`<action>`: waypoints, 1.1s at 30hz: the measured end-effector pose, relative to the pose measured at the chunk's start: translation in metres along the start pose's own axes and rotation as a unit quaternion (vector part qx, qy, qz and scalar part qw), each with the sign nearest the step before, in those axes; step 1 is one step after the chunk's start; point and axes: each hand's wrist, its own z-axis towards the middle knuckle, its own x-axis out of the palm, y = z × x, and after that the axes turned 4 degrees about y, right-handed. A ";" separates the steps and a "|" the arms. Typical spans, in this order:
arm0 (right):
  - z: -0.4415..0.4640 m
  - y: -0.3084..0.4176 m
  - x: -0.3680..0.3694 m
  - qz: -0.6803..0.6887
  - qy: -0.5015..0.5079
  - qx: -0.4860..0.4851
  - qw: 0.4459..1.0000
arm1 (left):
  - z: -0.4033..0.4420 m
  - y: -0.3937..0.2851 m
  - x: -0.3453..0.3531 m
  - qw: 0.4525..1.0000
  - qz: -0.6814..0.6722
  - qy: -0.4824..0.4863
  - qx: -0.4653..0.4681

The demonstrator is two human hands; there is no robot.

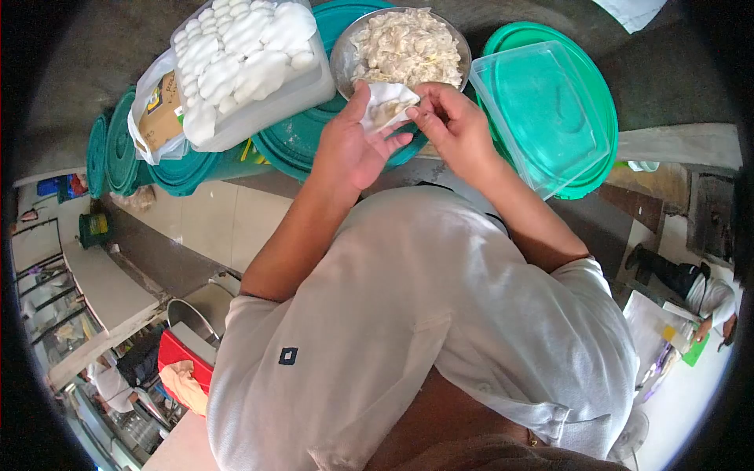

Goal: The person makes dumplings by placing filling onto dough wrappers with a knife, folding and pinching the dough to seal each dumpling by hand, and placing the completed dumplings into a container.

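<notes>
A thin white dumpling wrapper (375, 96) with a bit of pale filling (385, 115) rests on the fingers of my left hand (345, 145). The left thumb presses on the wrapper's near side. My right hand (457, 129) pinches the wrapper's right edge between thumb and fingertips. Just beyond both hands stands a metal bowl (339, 67) of chunky pale filling mix (408, 47). To the left, a clear plastic container (294, 98) is heaped with smooth white folded pieces (243, 59).
A clear rectangular plastic lid (542, 118) lies on a round green lid (601, 149) at right. Teal lids (290, 141) sit under the container and bowl. A cardboard piece in a plastic bag (161, 114) is at left. People (711, 294) are in the background on both sides.
</notes>
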 end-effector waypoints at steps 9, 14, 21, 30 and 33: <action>-0.002 0.000 0.001 0.162 0.007 0.111 0.981 | 0.002 0.010 -0.003 1.000 -0.012 0.003 0.000; 0.002 -0.006 -0.007 0.039 0.038 -0.017 0.998 | -0.002 0.013 0.002 0.999 0.041 -0.021 0.019; 0.001 -0.003 0.000 0.149 0.023 0.131 0.980 | -0.001 0.016 -0.006 0.999 0.012 0.014 0.031; -0.002 -0.009 0.000 0.063 -0.019 0.010 0.998 | -0.001 0.020 -0.005 0.998 -0.015 -0.003 0.063; 0.002 -0.006 -0.007 0.029 0.043 -0.059 0.997 | -0.003 0.019 -0.007 0.997 0.053 0.007 0.051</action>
